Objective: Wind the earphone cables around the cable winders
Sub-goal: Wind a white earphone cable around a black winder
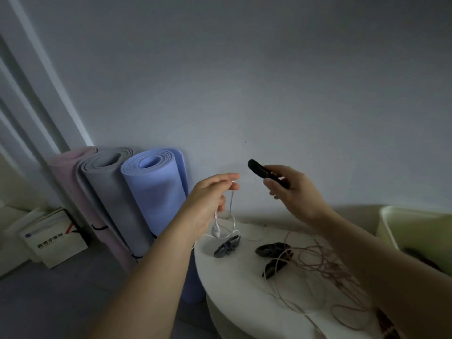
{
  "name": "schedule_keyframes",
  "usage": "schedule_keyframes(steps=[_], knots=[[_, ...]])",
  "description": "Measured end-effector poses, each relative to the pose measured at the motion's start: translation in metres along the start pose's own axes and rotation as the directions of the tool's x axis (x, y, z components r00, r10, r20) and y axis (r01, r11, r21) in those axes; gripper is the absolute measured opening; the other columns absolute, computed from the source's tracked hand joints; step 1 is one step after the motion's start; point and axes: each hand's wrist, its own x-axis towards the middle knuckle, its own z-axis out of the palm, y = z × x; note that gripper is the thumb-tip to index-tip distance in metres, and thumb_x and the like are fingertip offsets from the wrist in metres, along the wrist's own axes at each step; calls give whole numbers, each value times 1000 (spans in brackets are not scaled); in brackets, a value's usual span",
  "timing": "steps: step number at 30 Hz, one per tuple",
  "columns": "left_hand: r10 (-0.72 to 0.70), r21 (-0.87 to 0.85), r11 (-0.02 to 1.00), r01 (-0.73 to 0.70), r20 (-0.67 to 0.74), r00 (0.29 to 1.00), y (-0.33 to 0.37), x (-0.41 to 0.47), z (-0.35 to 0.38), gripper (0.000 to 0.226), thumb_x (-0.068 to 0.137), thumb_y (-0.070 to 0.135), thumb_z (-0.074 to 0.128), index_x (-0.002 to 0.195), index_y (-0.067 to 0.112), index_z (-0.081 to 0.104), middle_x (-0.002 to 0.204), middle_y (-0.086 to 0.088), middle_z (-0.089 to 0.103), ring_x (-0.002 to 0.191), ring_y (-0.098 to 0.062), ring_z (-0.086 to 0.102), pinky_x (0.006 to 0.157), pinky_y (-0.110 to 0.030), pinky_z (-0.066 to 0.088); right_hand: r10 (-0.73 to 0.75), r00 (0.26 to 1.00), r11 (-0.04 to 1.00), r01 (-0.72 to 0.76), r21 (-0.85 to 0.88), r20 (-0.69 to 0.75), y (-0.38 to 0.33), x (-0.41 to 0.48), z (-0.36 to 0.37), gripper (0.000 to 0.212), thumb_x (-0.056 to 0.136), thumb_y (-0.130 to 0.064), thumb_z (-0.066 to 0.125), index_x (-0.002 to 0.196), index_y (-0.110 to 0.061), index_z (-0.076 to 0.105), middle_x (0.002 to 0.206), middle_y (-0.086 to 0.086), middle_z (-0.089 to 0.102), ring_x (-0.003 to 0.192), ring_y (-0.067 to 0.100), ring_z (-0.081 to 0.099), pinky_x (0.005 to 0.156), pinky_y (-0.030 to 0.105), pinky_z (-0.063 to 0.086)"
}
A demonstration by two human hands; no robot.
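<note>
My left hand (210, 194) is raised above the table's left edge and pinches a white earphone cable (231, 204), which hangs down in a loop to the round white table (234, 285). To its right, my right hand (293, 189) holds a black cable winder (259, 170) up in the air, its free end pointing left toward the cable. On the table lie a grey winder (227, 246), two more black winders (272, 249) (275, 266), and a tangle of brownish earphone cables (325, 270).
Three rolled mats, pink (71, 165), grey (110, 182) and blue (156, 189), lean against the wall on the left. A box with books (53, 238) sits on the floor at far left. A pale green bin (415, 231) stands at the right.
</note>
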Motion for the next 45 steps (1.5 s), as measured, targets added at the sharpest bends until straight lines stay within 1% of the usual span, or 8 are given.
schedule_keyframes(steps=[10, 14, 18, 23, 29, 35, 41, 45], knots=[[115, -16, 993, -114, 158, 981, 45, -36, 8, 15, 90, 26, 61, 100, 15, 64, 83, 0, 58, 68, -7, 55, 79, -28, 50, -98, 974, 995, 98, 14, 205, -91, -18, -38, 19, 79, -23, 76, 94, -18, 67, 80, -9, 67, 66, -3, 57, 63, 9, 45], [169, -54, 985, -163, 145, 975, 54, -47, 6, 16, 92, 24, 57, 97, 10, 63, 81, -2, 58, 64, -7, 54, 74, -25, 50, -34, 986, 970, -7, 242, 166, -97, -24, -40, 46, 79, -53, 67, 111, -21, 58, 108, -3, 63, 99, 7, 61, 90, 26, 49], [220, -207, 962, -179, 196, 955, 67, -56, 7, 28, 79, 29, 60, 95, 6, 62, 77, 0, 55, 62, -9, 50, 66, -21, 50, 34, 927, 828, -235, 509, 373, -95, -25, -28, 76, 80, -73, 23, 127, -23, 54, 124, -1, 62, 125, 10, 48, 114, 42, 18], [227, -287, 943, -168, 188, 955, 71, -57, -1, 30, 75, 30, 61, 93, 6, 61, 74, 2, 58, 59, -9, 51, 60, -19, 50, 52, 896, 661, -363, 657, 442, -96, -24, -21, 83, 84, -72, 18, 107, -8, 64, 65, 3, 48, 66, 16, 52, 85, 35, 40], [49, -269, 963, -19, 106, 993, 24, -42, -15, 38, 74, 39, 62, 96, 8, 62, 95, -2, 72, 88, -15, 68, 79, -29, 53, 177, 916, 873, -314, 372, 359, -78, -22, -17, 26, 97, -10, 44, 77, -10, 61, 61, 0, 35, 48, 8, 28, 47, 19, 24], [-152, -408, 909, 92, -118, 981, -43, -19, -7, 24, 89, 34, 62, 96, 11, 65, 97, -4, 71, 97, -15, 66, 74, -25, 50, 135, 923, 977, -62, -206, 360, -43, -23, -9, 14, 88, -34, 63, 83, -23, 72, 63, -5, 53, 51, 6, 38, 51, 16, 32], [-205, -354, 929, 106, -253, 946, -76, -8, 20, 13, 96, 16, 56, 86, 8, 58, 78, -9, 70, 66, -16, 69, 59, -23, 57, 108, 930, 971, -23, -237, 352, -23, -19, 3, 14, 87, -31, 64, 81, -19, 71, 49, -12, 46, 39, 3, 35, 40, 11, 27], [-186, -230, 963, 140, -196, 963, -95, 0, 34, 17, 94, 17, 59, 83, 5, 60, 68, -9, 70, 66, -20, 68, 76, -39, 56, 119, 931, 976, -46, -211, 344, -8, -18, 17, 16, 87, -33, 64, 79, -20, 68, 50, -14, 51, 40, -2, 41, 42, 8, 31]])
